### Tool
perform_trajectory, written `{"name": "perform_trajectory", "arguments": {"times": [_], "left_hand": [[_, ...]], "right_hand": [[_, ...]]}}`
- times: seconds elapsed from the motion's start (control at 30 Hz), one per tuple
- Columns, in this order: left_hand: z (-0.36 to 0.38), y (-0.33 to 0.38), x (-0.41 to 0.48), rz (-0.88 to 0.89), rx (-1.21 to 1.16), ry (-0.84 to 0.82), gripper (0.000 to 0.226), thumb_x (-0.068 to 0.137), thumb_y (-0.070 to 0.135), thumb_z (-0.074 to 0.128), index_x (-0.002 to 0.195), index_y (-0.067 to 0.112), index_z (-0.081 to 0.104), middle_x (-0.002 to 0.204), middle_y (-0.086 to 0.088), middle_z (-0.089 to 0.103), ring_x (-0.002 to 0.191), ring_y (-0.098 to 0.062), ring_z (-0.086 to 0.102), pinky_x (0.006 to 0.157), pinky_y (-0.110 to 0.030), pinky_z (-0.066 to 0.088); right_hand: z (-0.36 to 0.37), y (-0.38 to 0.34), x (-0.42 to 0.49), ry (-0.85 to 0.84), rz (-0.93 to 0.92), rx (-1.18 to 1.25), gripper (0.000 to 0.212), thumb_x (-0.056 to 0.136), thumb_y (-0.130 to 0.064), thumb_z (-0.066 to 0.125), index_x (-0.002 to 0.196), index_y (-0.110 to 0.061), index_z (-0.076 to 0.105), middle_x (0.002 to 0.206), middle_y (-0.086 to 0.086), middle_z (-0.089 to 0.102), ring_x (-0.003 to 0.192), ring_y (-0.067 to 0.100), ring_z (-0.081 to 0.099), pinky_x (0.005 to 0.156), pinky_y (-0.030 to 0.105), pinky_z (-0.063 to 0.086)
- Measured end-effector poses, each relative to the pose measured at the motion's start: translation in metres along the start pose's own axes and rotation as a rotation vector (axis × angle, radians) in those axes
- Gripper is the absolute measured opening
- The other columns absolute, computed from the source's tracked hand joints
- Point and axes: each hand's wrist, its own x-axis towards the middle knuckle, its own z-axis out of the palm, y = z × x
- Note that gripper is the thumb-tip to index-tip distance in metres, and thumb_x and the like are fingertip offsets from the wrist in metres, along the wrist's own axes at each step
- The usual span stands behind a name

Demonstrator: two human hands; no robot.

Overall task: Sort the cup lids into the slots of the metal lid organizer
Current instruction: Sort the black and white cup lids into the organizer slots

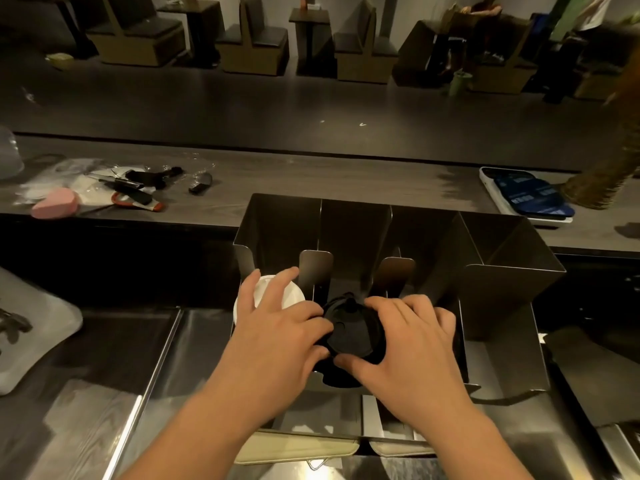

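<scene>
The metal lid organizer (pixel 353 223) stands in front of me with upright dividers forming several slots. A stack of black lids (pixel 353 337) sits in the middle slot. My left hand (pixel 277 334) and my right hand (pixel 412 341) both hold this black stack, fingers curled round its sides from left and right. A white lid (pixel 273 292) lies in the left slot, partly under the fingers of my left hand. The rightmost slot looks bare.
A steel counter (pixel 114 393) runs below the organizer. On the raised dark ledge behind lie a pink case (pixel 55 202), scissors and wrappers (pixel 135 188) at left, and a phone on a white stand (pixel 530 195) at right. A clear plastic bag (pixel 31 327) lies far left.
</scene>
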Motion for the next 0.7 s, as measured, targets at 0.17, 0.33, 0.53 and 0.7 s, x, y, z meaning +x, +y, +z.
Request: {"name": "perform_trajectory", "arguments": {"times": [0.17,0.33,0.53,0.7], "left_hand": [[0.002,0.005,0.004,0.000,0.084,-0.028,0.021,0.074,0.046,0.079,0.093,0.040,0.074,0.099,0.019,0.073,0.130,-0.030,0.051,0.110,-0.068,0.021],[0.003,0.005,0.006,0.010,0.103,-0.065,0.020,0.072,0.043,0.081,0.091,0.038,0.075,0.098,0.014,0.073,0.127,-0.031,0.054,0.106,-0.067,0.033],[0.002,0.002,0.003,0.041,0.062,-0.068,0.022,0.081,0.048,0.069,0.100,0.037,0.073,0.106,0.014,0.070,0.128,-0.026,0.052,0.110,-0.061,0.036],[-0.006,0.003,-0.001,0.005,-0.072,0.035,0.029,0.086,0.042,0.064,0.115,0.036,0.067,0.134,0.006,0.057,0.138,-0.021,0.039,0.117,-0.047,0.025]], "right_hand": [[-0.003,0.000,0.003,-0.094,0.008,-0.038,0.079,0.066,-0.083,0.052,0.133,-0.041,0.049,0.122,-0.024,0.054,0.117,0.009,0.039,0.096,0.036,0.020],[-0.003,-0.005,0.005,-0.105,0.017,-0.062,0.080,0.070,-0.082,0.054,0.137,-0.040,0.045,0.127,-0.022,0.052,0.120,0.011,0.040,0.098,0.036,0.020],[-0.001,-0.005,0.002,-0.122,0.005,-0.019,0.078,0.074,-0.078,0.056,0.140,-0.040,0.040,0.132,-0.022,0.047,0.124,0.009,0.036,0.104,0.036,0.021],[-0.010,0.005,-0.001,-0.099,-0.069,0.043,0.078,0.073,-0.079,0.050,0.141,-0.042,0.039,0.133,-0.024,0.043,0.127,0.005,0.029,0.106,0.035,0.020]]}}
